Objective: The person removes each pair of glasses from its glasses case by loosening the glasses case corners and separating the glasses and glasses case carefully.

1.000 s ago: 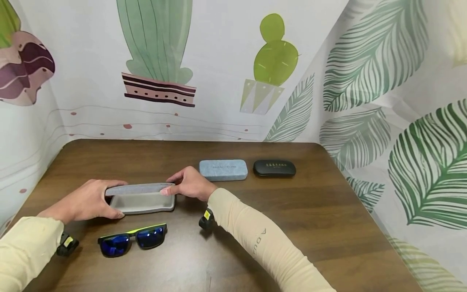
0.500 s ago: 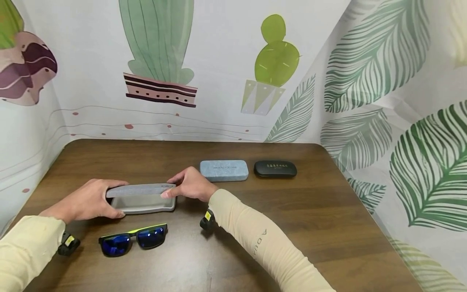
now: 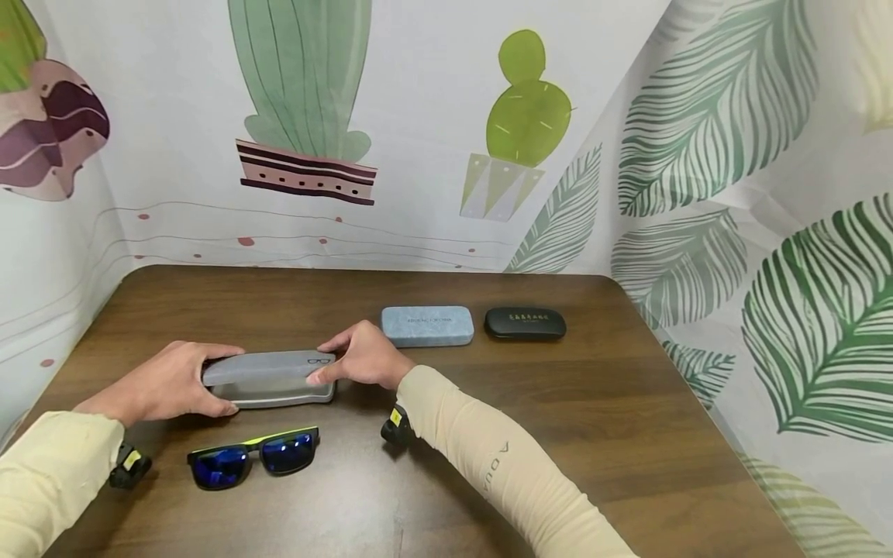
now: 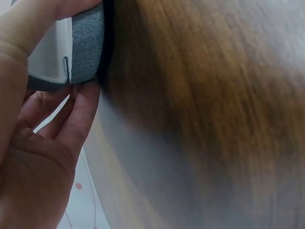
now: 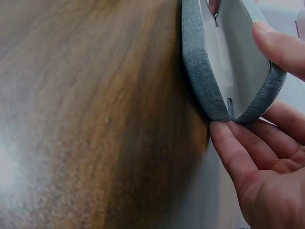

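A grey fabric glasses case (image 3: 268,366) rests on the wooden table, its lid partly raised over a pale, bare interior. My left hand (image 3: 163,386) grips its left end, thumb at the front and fingers behind. At the right end, my right hand (image 3: 368,355) holds the lid, with the thumb on its front edge beside a small printed glasses mark. In the right wrist view the thumb lies on the lid of the case (image 5: 198,62) and fingertips touch its hinge side. Sunglasses (image 3: 222,470) with blue mirrored lenses and a black and yellow-green frame lie in front of the case.
A light blue glasses case (image 3: 427,325) and a black glasses case (image 3: 525,322) lie closed side by side to the right, further back on the table (image 3: 628,434). Behind the table hangs a white cloth printed with cacti and leaves (image 3: 418,93).
The lid of the grey glasses case has swung down a little, so more of its top and the printed mark show. My hands keep nearly the same places. The sunglasses have not moved.
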Motion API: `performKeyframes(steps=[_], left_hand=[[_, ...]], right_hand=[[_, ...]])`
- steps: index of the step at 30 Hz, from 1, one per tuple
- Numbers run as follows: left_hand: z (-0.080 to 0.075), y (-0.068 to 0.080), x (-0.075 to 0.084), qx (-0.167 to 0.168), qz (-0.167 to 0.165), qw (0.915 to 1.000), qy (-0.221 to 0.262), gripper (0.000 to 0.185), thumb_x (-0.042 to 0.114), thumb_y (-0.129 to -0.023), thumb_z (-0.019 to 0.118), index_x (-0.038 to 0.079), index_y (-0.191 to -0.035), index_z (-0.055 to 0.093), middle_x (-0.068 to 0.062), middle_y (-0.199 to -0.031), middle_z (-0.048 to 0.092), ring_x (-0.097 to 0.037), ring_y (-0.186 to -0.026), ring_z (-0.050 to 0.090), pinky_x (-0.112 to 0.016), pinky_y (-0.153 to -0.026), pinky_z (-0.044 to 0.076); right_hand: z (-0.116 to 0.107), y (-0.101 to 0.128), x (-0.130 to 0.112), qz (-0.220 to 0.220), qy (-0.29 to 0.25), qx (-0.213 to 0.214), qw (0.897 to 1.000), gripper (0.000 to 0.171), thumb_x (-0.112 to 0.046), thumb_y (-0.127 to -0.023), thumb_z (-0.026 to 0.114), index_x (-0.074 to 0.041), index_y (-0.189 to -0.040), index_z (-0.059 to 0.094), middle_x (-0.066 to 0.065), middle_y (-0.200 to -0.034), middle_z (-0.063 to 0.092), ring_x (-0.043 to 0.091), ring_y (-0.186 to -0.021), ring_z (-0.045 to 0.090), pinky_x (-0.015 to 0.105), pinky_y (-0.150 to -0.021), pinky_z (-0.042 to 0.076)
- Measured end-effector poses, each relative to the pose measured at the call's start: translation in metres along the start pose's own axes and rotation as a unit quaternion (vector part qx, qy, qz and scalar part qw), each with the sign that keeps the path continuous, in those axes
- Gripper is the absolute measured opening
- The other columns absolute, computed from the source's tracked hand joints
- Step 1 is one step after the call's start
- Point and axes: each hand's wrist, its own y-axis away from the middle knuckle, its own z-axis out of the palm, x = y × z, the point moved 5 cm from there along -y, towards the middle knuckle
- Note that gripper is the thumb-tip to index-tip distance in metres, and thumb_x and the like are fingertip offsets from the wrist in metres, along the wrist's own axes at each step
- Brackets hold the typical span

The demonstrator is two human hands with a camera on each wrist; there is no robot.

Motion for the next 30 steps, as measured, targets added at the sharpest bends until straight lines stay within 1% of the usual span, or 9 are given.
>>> performKeyframes(steps=[5,8,12,14,18,24,27,30], left_hand=[[0.0005,-0.0002,-0.0002,0.001,0.005,1.0000,0.000,0.078,0.046,-0.063,0.096,0.010,-0.128,0.071,0.003,-0.098,0.073,-0.005,-0.079,0.056,-0.023,-0.067,0.046],[-0.0004,0.0002,0.0004,0.009,0.012,0.9999,-0.005,0.076,0.046,-0.063,0.096,0.009,-0.126,0.072,0.005,-0.096,0.073,-0.003,-0.078,0.056,-0.023,-0.067,0.046],[-0.0018,0.0008,0.0012,0.022,0.019,0.9995,-0.015,0.074,0.045,-0.062,0.096,0.009,-0.123,0.074,0.006,-0.093,0.073,-0.001,-0.076,0.055,-0.022,-0.066,0.046],[-0.0017,0.0010,0.0013,0.024,0.018,0.9994,-0.017,0.075,0.046,-0.062,0.096,0.009,-0.123,0.074,0.006,-0.094,0.073,-0.001,-0.076,0.055,-0.022,-0.066,0.046],[-0.0006,0.0017,0.0009,0.015,0.013,0.9997,-0.016,0.076,0.046,-0.062,0.096,0.007,-0.124,0.073,0.005,-0.093,0.073,-0.002,-0.076,0.055,-0.022,-0.066,0.045],[-0.0015,0.0016,0.0023,0.018,0.012,0.9996,-0.016,0.076,0.045,-0.062,0.096,0.007,-0.123,0.073,0.005,-0.093,0.073,-0.002,-0.075,0.055,-0.022,-0.065,0.045],[-0.0020,0.0019,0.0027,0.018,0.010,0.9997,-0.016,0.076,0.045,-0.062,0.096,0.006,-0.123,0.073,0.004,-0.094,0.073,-0.002,-0.075,0.055,-0.022,-0.065,0.045],[-0.0022,0.0018,0.0027,0.018,0.010,0.9996,-0.017,0.075,0.045,-0.062,0.096,0.006,-0.123,0.073,0.005,-0.093,0.074,-0.002,-0.075,0.055,-0.022,-0.065,0.045]], right_hand=[[0.0008,-0.0001,0.0012,-0.002,0.030,0.007,1.000,0.051,-0.026,-0.068,0.099,-0.009,-0.113,0.082,0.000,-0.106,0.082,0.003,-0.080,0.055,0.019,-0.070,0.048],[0.0018,-0.0001,0.0010,-0.009,0.062,0.013,0.998,0.053,-0.027,-0.066,0.100,-0.011,-0.113,0.082,-0.002,-0.103,0.082,0.001,-0.079,0.056,0.018,-0.070,0.049],[0.0031,0.0003,-0.0012,-0.017,0.098,0.022,0.995,0.054,-0.028,-0.065,0.101,-0.013,-0.113,0.082,-0.003,-0.106,0.082,-0.001,-0.081,0.057,0.016,-0.073,0.050],[0.0034,0.0012,-0.0021,-0.016,0.103,0.024,0.994,0.054,-0.029,-0.065,0.101,-0.014,-0.113,0.082,-0.004,-0.106,0.082,-0.001,-0.080,0.056,0.016,-0.073,0.050],[0.0044,0.0027,-0.0029,-0.011,0.109,0.023,0.994,0.054,-0.029,-0.064,0.101,-0.014,-0.113,0.082,-0.005,-0.105,0.082,-0.002,-0.078,0.056,0.015,-0.071,0.050],[0.0038,0.0029,-0.0038,-0.012,0.111,0.026,0.993,0.054,-0.029,-0.064,0.101,-0.014,-0.113,0.083,-0.004,-0.107,0.081,-0.002,-0.079,0.057,0.015,-0.072,0.050],[0.0039,0.0026,-0.0044,-0.015,0.113,0.025,0.993,0.054,-0.030,-0.064,0.101,-0.015,-0.113,0.082,-0.004,-0.110,0.081,-0.004,-0.084,0.059,0.014,-0.076,0.051],[0.0040,0.0024,-0.0047,-0.018,0.118,0.024,0.993,0.054,-0.030,-0.064,0.101,-0.015,-0.113,0.083,-0.003,-0.113,0.080,-0.005,-0.095,0.063,0.014,-0.082,0.051]])
